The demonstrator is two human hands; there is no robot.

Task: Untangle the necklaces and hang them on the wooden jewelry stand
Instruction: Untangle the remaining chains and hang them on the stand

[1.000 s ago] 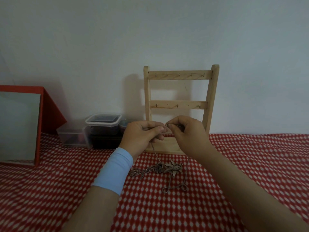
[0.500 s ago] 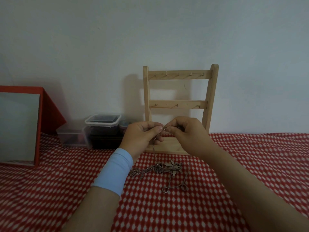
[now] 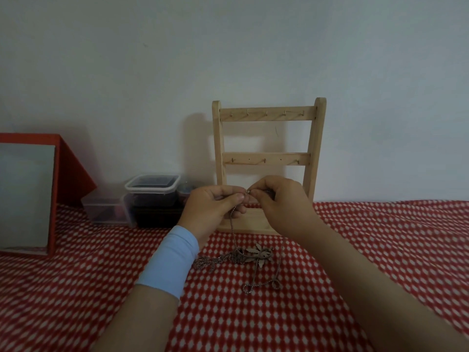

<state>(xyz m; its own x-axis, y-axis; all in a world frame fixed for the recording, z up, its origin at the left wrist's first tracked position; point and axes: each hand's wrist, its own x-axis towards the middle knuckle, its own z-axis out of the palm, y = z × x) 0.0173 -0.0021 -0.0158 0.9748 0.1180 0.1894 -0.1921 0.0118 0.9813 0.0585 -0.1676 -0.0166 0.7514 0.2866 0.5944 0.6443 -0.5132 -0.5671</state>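
I see a red patterned cloth (image 3: 380,250) on the table, with the wooden jewelry stand (image 3: 266,114) upright at the wall. Left hand (image 3: 210,209) and right hand (image 3: 281,201) are up at its base, fingertips of both pinching one chain (image 3: 232,224). It drops to the tangled necklaces (image 3: 238,257) on the cloth, near the stand.

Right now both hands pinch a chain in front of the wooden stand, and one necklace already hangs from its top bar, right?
Wrong on one point: the head view shows the hooks on the top bar bare, so nothing hangs there. The left hand and right hand do pinch the chain in front of the stand; the rest lies in a tangle on the cloth.
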